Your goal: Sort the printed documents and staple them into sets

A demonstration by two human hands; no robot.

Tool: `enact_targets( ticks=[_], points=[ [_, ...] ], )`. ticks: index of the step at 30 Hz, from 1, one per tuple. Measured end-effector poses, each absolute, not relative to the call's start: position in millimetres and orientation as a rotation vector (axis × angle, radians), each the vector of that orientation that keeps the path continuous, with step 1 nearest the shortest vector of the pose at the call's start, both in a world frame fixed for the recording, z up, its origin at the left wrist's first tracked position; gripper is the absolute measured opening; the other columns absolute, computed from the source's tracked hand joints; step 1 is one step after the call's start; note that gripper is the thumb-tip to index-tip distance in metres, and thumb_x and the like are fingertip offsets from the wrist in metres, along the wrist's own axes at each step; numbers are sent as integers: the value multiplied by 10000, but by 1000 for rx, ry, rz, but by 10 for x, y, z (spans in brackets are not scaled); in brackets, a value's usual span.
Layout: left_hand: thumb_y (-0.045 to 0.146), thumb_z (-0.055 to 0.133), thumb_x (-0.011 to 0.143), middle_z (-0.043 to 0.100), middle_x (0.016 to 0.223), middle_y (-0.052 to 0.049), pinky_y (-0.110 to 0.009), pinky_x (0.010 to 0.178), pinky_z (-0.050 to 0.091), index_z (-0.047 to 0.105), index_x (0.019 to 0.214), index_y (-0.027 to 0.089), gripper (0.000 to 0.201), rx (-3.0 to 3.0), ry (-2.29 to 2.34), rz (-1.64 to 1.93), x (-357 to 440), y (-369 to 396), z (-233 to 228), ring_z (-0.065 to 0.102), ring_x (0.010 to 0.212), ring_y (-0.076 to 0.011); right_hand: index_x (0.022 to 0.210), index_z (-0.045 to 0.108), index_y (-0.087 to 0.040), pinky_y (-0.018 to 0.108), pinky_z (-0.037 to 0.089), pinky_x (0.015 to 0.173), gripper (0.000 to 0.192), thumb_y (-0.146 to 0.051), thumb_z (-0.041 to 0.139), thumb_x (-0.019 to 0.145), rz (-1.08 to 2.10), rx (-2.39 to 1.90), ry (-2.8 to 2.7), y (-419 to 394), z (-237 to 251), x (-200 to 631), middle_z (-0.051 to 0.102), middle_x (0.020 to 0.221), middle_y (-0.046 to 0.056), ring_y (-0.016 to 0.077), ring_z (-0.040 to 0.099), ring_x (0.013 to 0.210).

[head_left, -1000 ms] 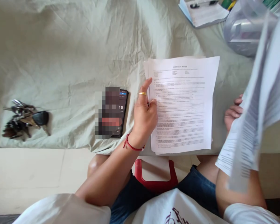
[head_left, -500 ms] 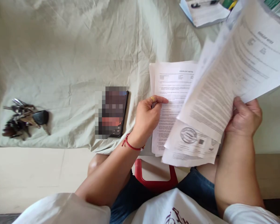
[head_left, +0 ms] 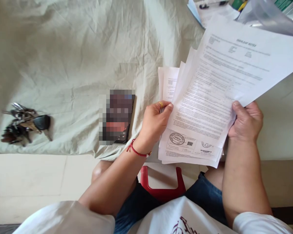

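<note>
Several printed paper sheets (head_left: 205, 97) lie fanned over one another in front of me, the top one headed "Overleaf Notes". My right hand (head_left: 246, 122) grips their right edge between thumb and fingers. At the left edge my left hand (head_left: 158, 118), with a gold ring and a red wrist cord, pinches the papers with the thumb on top. Beneath, a lower stack of printed sheets (head_left: 169, 83) shows at the upper left. Round stamps and a small code square are visible near the bottom of the held sheets.
Left of my hand a phone (head_left: 120, 118), partly blurred out, lies on the pale green cloth (head_left: 88, 48). A bunch of keys (head_left: 26, 123) sits farther left. A clear plastic item (head_left: 278, 16), a pen (head_left: 213, 4) and more papers are at the top right. Below is a red stool (head_left: 161, 191).
My right hand has brought the lifted sheets left and down over the lower stack. The left thumb now presses on their left edge, where before the hand held only the lower stack.
</note>
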State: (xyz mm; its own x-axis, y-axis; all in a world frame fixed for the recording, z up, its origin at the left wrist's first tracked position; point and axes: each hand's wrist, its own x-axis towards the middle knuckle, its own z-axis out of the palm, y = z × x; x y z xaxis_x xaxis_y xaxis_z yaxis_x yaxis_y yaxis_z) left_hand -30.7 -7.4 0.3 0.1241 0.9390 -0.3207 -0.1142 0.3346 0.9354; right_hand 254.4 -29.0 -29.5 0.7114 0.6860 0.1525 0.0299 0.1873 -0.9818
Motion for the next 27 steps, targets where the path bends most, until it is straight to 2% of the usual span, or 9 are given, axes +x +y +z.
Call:
enact_targets(
  ticks=[8, 13, 18, 22, 25, 27],
  points=[
    [213, 824, 969, 777, 851, -18, -297, 739, 515, 808, 833, 216, 137, 948, 1271, 1006, -308, -48, -9, 655, 798, -172, 1007, 925, -224, 585, 688, 1176, 405, -312, 997, 618, 539, -1342, -640, -302, -293, 2548, 906, 1054, 26, 237, 835, 988],
    [270, 913, 919, 742, 804, -5, -284, 683, 525, 758, 804, 220, 200, 843, 1244, 1035, -308, -48, -15, 639, 740, -163, 907, 888, -241, 584, 694, 1158, 348, -301, 986, 579, 521, -1391, -610, -300, -313, 2618, 895, 960, -1, 220, 814, 918],
    [276, 898, 959, 718, 836, 1, -270, 714, 523, 722, 840, 226, 218, 820, 1155, 1115, -295, -49, -49, 620, 771, -156, 872, 850, -221, 527, 709, 1101, 387, -265, 971, 507, 521, -1419, -623, -282, -355, 2718, 867, 906, 12, 201, 780, 877],
    [240, 842, 1020, 659, 824, 16, -262, 709, 478, 663, 869, 235, 234, 790, 1118, 1141, -286, -37, -62, 566, 751, -149, 812, 811, -227, 527, 724, 1053, 319, -261, 929, 517, 434, -1434, -620, -270, -380, 2801, 835, 860, 0, 188, 744, 811],
    [217, 797, 1058, 660, 855, 8, -261, 734, 471, 633, 888, 240, 237, 798, 1114, 1135, -293, -33, -69, 571, 785, -155, 796, 814, -239, 557, 720, 1106, 254, -223, 869, 549, 359, -1411, -611, -260, -372, 2855, 819, 837, -15, 192, 752, 805],
    [213, 777, 1070, 675, 894, -1, -265, 764, 488, 617, 899, 247, 236, 819, 1121, 1131, -300, -34, -73, 594, 834, -166, 859, 863, -243, 563, 691, 1198, 296, -189, 829, 570, 358, -1368, -601, -251, -352, 2871, 855, 912, -4, 212, 807, 910]
  ],
)
